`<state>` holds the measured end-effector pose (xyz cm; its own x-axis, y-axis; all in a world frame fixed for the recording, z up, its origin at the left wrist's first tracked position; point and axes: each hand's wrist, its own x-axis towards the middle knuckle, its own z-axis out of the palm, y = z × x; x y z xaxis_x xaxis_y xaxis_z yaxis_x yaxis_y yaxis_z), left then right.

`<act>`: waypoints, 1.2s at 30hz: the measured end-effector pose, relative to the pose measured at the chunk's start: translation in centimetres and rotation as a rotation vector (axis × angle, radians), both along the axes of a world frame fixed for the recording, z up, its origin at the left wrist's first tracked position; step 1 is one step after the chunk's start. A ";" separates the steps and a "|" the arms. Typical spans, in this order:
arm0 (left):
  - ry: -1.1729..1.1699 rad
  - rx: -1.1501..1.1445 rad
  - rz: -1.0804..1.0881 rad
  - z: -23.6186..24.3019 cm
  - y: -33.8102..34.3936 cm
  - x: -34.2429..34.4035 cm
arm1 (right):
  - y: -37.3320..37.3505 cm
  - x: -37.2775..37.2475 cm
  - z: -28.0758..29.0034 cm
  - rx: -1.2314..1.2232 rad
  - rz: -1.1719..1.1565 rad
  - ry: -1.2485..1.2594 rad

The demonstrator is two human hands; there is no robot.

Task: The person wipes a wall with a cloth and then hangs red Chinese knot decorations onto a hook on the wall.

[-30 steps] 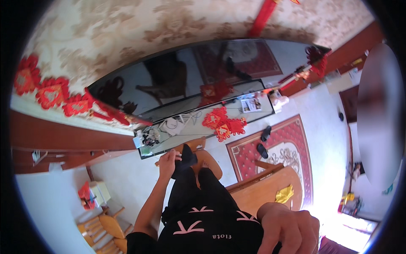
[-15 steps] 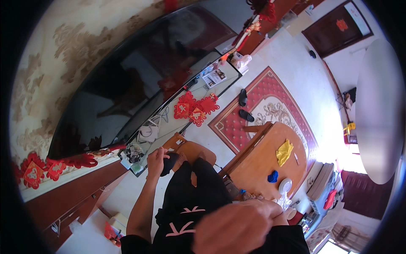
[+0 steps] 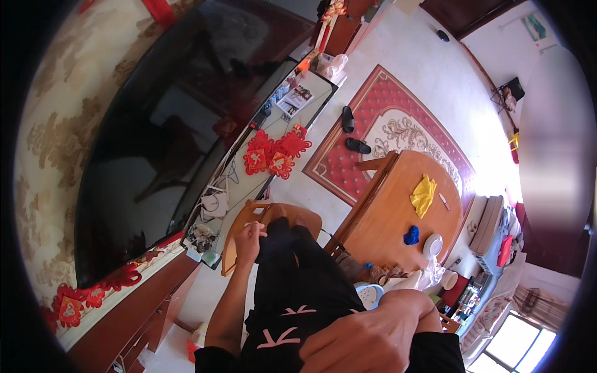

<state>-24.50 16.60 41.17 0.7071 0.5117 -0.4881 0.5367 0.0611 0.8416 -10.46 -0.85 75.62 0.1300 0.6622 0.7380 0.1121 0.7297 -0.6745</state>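
The left hand (image 3: 249, 238) hangs low beside the person's black-trousered leg, just above a small wooden stool (image 3: 249, 233) that stands on the pale floor. Its fingers are curled together round something small and pale at the top of the fist; what that thing is cannot be told, and it is too small to say how firmly it is pinched. The stool has a rounded, orange-brown seat and a curved back rail, and the person's bare feet rest on it. It sits just in front of the glass-topped TV stand (image 3: 261, 155), which carries red knot ornaments (image 3: 273, 152) and a tangle of white cables. The right hand (image 3: 367, 339) lies close to the camera at the lower edge, fingers folded loosely over the black clothing, holding nothing visible. Right of the stool stands a round wooden table (image 3: 385, 217) with a yellow cloth (image 3: 424, 194).
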 end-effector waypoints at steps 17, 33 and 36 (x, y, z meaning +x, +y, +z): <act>-0.085 -0.846 0.609 -8.3 13.6 2.5 | -0.6 11.7 -18.0 0.003 -0.478 1.147; 0.165 -0.402 0.101 -4.0 23.9 5.8 | 11.3 28.0 -29.9 -0.463 -0.639 0.770; 0.211 -0.206 -0.137 -7.5 22.8 7.5 | 9.3 31.6 -36.5 -0.610 -0.669 0.626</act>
